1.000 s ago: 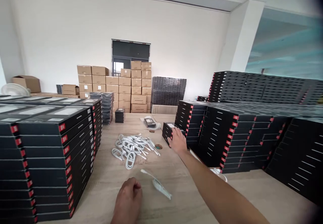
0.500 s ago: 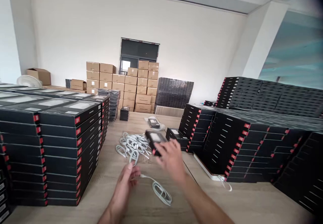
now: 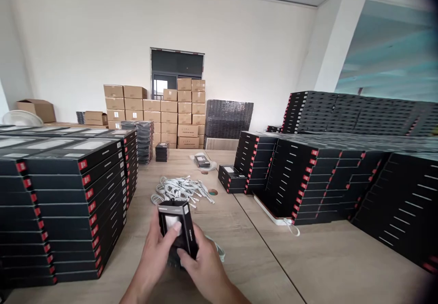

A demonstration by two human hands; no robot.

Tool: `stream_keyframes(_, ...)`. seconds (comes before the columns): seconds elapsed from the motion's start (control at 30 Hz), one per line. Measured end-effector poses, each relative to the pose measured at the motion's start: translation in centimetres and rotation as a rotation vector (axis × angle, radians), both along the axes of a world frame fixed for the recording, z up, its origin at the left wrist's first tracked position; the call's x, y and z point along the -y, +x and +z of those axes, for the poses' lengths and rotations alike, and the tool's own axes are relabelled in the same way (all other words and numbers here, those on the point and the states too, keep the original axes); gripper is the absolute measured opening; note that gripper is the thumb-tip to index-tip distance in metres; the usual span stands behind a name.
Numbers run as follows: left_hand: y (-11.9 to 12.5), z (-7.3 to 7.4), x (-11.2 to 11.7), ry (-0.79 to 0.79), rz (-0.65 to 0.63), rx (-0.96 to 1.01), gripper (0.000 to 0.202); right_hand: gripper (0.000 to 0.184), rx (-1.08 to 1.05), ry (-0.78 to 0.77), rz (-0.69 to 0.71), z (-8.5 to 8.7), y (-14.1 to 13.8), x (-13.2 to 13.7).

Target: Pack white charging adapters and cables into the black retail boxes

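Observation:
A small black box with a light window panel on its face is held tilted over the table, close to me. My left hand grips its left side, thumb on the front. My right hand wraps its lower right side, thumb across the lower front. Just beyond the box lies a heap of white cables on the wooden table. A coiled white cable shows partly behind my right hand.
Tall stacks of black boxes stand left and right. Two short-stacked black boxes adjoin the right stack. Further back are a box on clear plastic, cardboard cartons and stacked dark trays. A seam crosses the table.
My right hand has brought the black box from the right of the cable heap toward me. My left hand, earlier at a cable, now holds the box too. The view has shifted right.

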State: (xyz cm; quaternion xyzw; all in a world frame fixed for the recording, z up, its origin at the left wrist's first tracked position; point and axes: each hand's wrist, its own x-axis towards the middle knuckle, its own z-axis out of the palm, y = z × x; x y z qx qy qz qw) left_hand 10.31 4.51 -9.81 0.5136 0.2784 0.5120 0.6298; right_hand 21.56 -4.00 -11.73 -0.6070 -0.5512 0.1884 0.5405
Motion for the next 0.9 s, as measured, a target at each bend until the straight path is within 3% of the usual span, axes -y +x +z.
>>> stream_keyframes(0.07, 0.0, 0.4, 0.3, 0.097, 0.089, -0.063, 0.091, 0.065, 0.126, -0.016, -0.029, 0.1, -0.6, 0.4)
stream_keyframes(0.17, -0.8, 0.9, 0.3, 0.238, 0.140, -0.192, 0.091, 0.063, 0.041, 0.002, 0.123, 0.8, -0.6, 0.8)
stream_keyframes(0.3, -2.2, 1.0, 0.4, 0.779, 0.205, -0.569, 0.082, 0.048, -0.337, 0.031, 0.186, 2.0, 1.0, 1.0)
stream_keyframes(0.37, -2.3, 0.8, 0.8, 1.010, 0.171, -0.726, 0.081, 0.048, -0.337, 0.023, 0.190, 2.5, 1.6, 1.0)
stream_keyframes(0.43, -2.2, 0.5, 1.2, 1.130, 0.110, -0.824, 0.086, 0.051, -0.253, 0.007, 0.214, 2.6, 1.7, 0.9)
stream_keyframes(0.53, -1.9, 0.4, 1.7, 1.211, 0.054, -0.891, 0.091, 0.052, -0.153, -0.020, 0.176, 2.1, 1.5, 0.7)
stream_keyframes(0.7, -1.6, 0.3, 2.2, 1.205, 0.020, -0.903, 0.090, 0.039, -0.051, 0.009, -0.087, 1.3, 2.2, 0.1)
stream_keyframes(0.8, -1.5, -0.1, 2.0, 1.161, 0.087, -0.926, 0.089, 0.049, 0.001, 0.100, -0.177, 1.6, 2.6, 0.3)
stream_keyframes(0.9, -1.2, -0.6, 1.8, 1.123, 0.221, -0.970, 0.091, 0.050, 0.275, 0.289, -0.233, 2.2, 2.5, 0.8)
